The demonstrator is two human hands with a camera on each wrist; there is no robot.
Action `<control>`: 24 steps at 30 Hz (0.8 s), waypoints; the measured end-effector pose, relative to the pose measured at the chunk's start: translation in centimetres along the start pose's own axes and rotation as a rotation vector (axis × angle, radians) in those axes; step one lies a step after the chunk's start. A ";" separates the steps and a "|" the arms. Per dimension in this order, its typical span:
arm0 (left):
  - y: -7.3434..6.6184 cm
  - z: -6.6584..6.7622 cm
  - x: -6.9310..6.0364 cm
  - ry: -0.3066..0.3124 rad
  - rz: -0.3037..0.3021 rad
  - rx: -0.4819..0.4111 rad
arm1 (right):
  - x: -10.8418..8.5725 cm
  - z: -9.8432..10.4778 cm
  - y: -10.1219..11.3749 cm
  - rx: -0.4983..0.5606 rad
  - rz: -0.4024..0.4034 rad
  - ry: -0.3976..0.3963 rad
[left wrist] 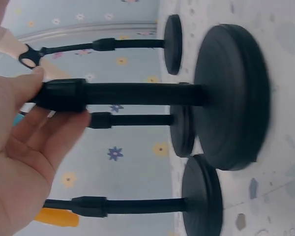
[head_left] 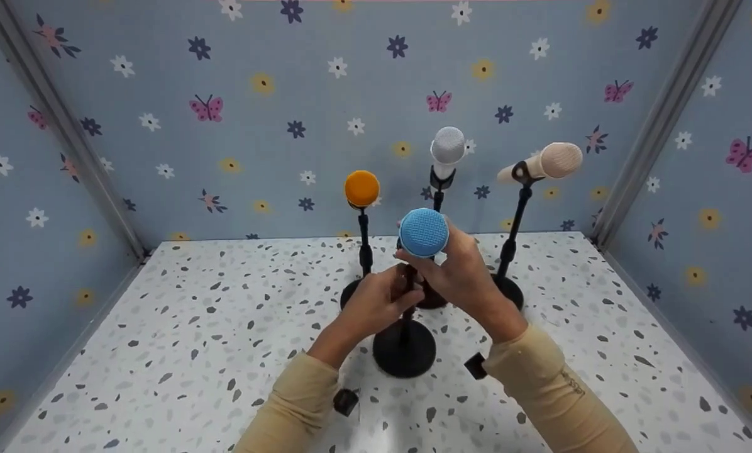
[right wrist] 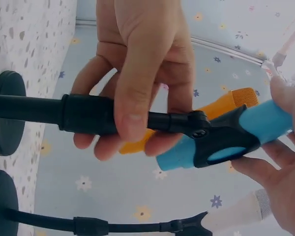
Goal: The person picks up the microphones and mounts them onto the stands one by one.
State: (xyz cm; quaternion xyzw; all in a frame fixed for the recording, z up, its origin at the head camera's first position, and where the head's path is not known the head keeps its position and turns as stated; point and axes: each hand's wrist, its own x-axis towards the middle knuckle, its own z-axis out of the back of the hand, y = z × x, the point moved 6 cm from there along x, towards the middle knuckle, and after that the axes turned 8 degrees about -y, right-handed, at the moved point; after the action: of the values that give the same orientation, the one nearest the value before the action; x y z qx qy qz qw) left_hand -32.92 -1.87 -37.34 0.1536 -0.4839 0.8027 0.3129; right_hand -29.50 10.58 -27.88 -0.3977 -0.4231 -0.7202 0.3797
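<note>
A blue microphone (head_left: 424,233) sits in the black clip (right wrist: 204,147) of the front microphone stand, tilted with its mesh head toward me. My left hand (head_left: 376,302) grips the stand's thick collar (left wrist: 64,94) with thumb and fingers. Higher up, my right hand (head_left: 467,277) holds the blue microphone near its head, with thumb and fingers on opposite sides. In the right wrist view, that hand shows only at the right edge. The stand's round black base (head_left: 404,352) is upright on the speckled tabletop (head_left: 225,352).
Behind stand an orange microphone (head_left: 362,188) at left, a white one (head_left: 447,146) in the middle and a beige one (head_left: 561,160) at right, each on a black stand. Flower-patterned panels (head_left: 313,107) enclose the back and sides.
</note>
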 end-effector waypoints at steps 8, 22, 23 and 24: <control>-0.5 -0.2 0.1 -0.099 -0.046 -0.052 | 0.1 1.0 0.6 0.078 0.031 0.053; -0.1 0.0 0.3 -0.148 -0.109 -0.041 | 0.2 0.6 -0.2 0.073 0.004 0.141; -0.1 0.0 0.3 -0.148 -0.107 -0.040 | 0.2 0.6 -0.4 0.073 0.011 0.141; -0.1 0.0 0.3 -0.149 -0.105 -0.034 | 0.1 0.5 -0.5 0.075 0.018 0.143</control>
State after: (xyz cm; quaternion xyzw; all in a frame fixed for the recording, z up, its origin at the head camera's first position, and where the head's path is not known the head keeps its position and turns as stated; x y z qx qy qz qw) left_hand -33.04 -1.72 -37.12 0.2326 -0.5107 0.7633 0.3201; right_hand -29.83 11.22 -27.71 -0.3347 -0.4179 -0.7270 0.4299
